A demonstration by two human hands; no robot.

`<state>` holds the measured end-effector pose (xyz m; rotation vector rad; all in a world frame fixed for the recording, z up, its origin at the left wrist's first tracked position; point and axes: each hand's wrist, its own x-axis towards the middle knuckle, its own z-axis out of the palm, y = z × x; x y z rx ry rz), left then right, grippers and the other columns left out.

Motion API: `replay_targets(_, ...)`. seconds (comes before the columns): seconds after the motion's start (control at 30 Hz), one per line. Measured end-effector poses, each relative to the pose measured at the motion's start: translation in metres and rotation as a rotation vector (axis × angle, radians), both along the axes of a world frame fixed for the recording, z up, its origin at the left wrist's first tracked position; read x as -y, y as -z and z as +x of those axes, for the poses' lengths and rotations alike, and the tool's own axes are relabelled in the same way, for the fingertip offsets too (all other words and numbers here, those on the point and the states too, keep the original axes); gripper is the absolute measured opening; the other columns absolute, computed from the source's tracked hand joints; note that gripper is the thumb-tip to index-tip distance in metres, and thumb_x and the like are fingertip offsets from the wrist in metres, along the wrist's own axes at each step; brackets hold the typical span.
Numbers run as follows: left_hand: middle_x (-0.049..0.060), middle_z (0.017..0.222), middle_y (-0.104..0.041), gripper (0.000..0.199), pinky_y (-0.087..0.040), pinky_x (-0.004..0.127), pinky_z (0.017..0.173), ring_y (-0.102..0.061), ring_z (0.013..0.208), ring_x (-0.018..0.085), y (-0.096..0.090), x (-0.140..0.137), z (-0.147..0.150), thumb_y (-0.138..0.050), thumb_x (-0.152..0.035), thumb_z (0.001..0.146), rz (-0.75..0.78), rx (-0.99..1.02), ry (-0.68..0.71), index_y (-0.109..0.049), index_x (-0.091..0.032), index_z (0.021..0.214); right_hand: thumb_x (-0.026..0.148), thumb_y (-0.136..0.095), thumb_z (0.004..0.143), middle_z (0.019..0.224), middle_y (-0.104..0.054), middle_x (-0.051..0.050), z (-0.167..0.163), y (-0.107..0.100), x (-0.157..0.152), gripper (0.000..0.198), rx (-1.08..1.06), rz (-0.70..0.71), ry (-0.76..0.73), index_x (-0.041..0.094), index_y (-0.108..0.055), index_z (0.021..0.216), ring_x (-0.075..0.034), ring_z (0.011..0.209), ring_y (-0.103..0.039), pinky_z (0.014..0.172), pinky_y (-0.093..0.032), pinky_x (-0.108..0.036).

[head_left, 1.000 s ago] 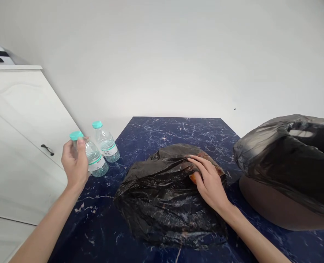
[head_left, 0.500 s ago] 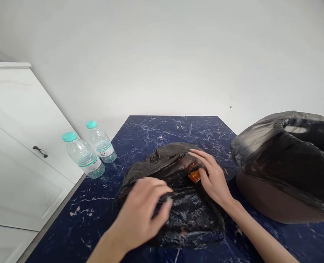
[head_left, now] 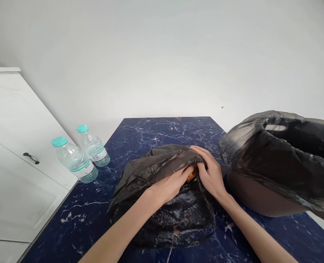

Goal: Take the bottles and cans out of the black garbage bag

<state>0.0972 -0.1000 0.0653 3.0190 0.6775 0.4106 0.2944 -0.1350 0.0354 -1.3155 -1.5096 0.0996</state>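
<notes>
A black plastic bag (head_left: 148, 175) lies crumpled on the table in front of me, its mouth partly raised toward me. My left hand (head_left: 173, 185) reaches into that mouth. Its fingertips go out of sight under the film, beside a small orange item (head_left: 191, 176) whose kind I cannot make out. At the right side of the opening, my right hand (head_left: 211, 173) is closed on the bag's edge, thumb toward me and fingers over the top. Whether it also holds the orange item through the film is hidden.
Two clear water bottles with teal caps, a nearer one (head_left: 75, 160) and a farther one (head_left: 94, 148), stand at the table's left edge. A brownish bin (head_left: 260, 193) lined with a black bag (head_left: 277, 157) is at right. A white cabinet (head_left: 22, 146) adjoins the blue marbled table (head_left: 162, 129).
My left hand has moved right and into the bag's mouth, toward the orange item, which now shows less. The bag's upper layer is lifted more. The view has shifted slightly right.
</notes>
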Motion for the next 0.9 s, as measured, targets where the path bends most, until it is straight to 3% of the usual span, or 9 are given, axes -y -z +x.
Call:
replay_targets(0.13, 0.009, 0.170, -0.049, 0.090, -0.044, 0.051, 0.127, -0.055, 0.151, 0.030, 0.011, -0.013, 0.005, -0.052, 0.000, 0.092, -0.144, 0.028, 0.014, -0.026, -0.036, 0.169, 0.021, -0.040, 0.099, 0.143, -0.070, -0.008, 0.009, 0.006, -0.007, 0.047, -0.055, -0.009, 0.117, 0.026, -0.068, 0.137, -0.027, 0.135, -0.064, 0.120, -0.047, -0.051)
replay_targets(0.23, 0.006, 0.163, -0.057, 0.088, -0.051, 0.054, 0.120, -0.063, 0.142, 0.032, 0.007, -0.012, -0.002, -0.054, -0.002, 0.091, -0.237, 0.022, -0.056, -0.033, -0.041, 0.167, 0.024, -0.041, 0.099, 0.141, -0.071, -0.009, 0.012, 0.010, -0.010, 0.046, -0.064, -0.036, 0.159, 0.024, -0.069, 0.135, -0.028, 0.132, -0.065, 0.118, -0.047, -0.052)
replay_targets(0.37, 0.008, 0.146, -0.070, 0.073, -0.065, 0.045, 0.097, -0.076, 0.121, 0.031, -0.024, 0.017, -0.015, -0.062, -0.010, 0.099, -0.466, 0.082, -0.139, -0.039, -0.037, 0.162, 0.027, -0.040, 0.101, 0.138, -0.074, -0.011, 0.014, 0.014, -0.013, 0.043, -0.094, -0.055, 0.199, 0.023, -0.070, 0.131, -0.030, 0.128, -0.068, 0.113, -0.050, -0.050)
replay_targets(0.47, 0.004, 0.153, -0.066, 0.071, -0.061, 0.045, 0.110, -0.067, 0.137, 0.030, -0.057, 0.053, -0.031, -0.085, -0.027, 0.091, -0.551, 0.315, -0.148, -0.051, -0.040, 0.151, 0.030, -0.039, 0.103, 0.132, -0.077, -0.010, 0.016, 0.017, -0.014, 0.043, -0.122, -0.074, 0.227, 0.023, -0.072, 0.130, -0.031, 0.122, -0.071, 0.105, -0.054, -0.048)
replay_targets(0.6, 0.002, 0.145, -0.071, 0.067, -0.067, 0.041, 0.102, -0.075, 0.125, 0.028, -0.081, 0.095, -0.072, -0.093, -0.039, 0.084, -0.758, 0.608, -0.182, -0.061, -0.043, 0.142, 0.031, -0.039, 0.102, 0.127, -0.079, -0.011, 0.018, 0.020, -0.014, 0.044, -0.148, -0.087, 0.260, 0.023, -0.073, 0.129, -0.033, 0.115, -0.073, 0.099, -0.055, -0.049)
replay_targets(0.67, 0.004, 0.145, -0.072, 0.065, -0.071, 0.043, 0.095, -0.076, 0.123, 0.032, -0.076, 0.103, -0.099, -0.094, -0.042, 0.082, -0.739, 0.860, -0.344, -0.064, -0.040, 0.139, 0.030, -0.040, 0.101, 0.129, -0.079, -0.010, 0.017, 0.021, -0.014, 0.044, -0.149, -0.083, 0.263, 0.023, -0.073, 0.128, -0.033, 0.117, -0.073, 0.101, -0.054, -0.049)
replay_targets(0.73, 0.007, 0.142, -0.074, 0.063, -0.068, 0.051, 0.101, -0.075, 0.124, 0.036, -0.064, 0.105, -0.127, -0.093, -0.045, 0.081, -0.618, 1.097, -0.608, -0.066, -0.036, 0.138, 0.029, -0.040, 0.100, 0.131, -0.078, -0.010, 0.016, 0.021, -0.013, 0.044, -0.143, -0.076, 0.256, 0.023, -0.073, 0.129, -0.033, 0.120, -0.072, 0.103, -0.053, -0.049)
replay_targets(0.8, 0.007, 0.139, -0.075, 0.060, -0.057, 0.058, 0.117, -0.071, 0.131, 0.037, -0.051, 0.101, -0.152, -0.090, -0.047, 0.083, -0.487, 1.266, -0.841, -0.069, -0.032, 0.137, 0.028, -0.041, 0.100, 0.133, -0.077, -0.010, 0.015, 0.022, -0.012, 0.044, -0.135, -0.070, 0.249, 0.023, -0.073, 0.128, -0.033, 0.122, -0.071, 0.105, -0.053, -0.050)
replay_targets(0.9, 0.006, 0.136, -0.076, 0.057, -0.044, 0.059, 0.128, -0.066, 0.138, 0.036, -0.038, 0.092, -0.182, -0.093, -0.041, 0.079, -0.328, 1.388, -1.009, -0.072, -0.028, 0.130, 0.028, -0.042, 0.099, 0.132, -0.077, -0.012, 0.013, 0.022, -0.010, 0.042, -0.124, -0.061, 0.241, 0.022, -0.073, 0.127, -0.032, 0.122, -0.071, 0.105, -0.053, -0.050)
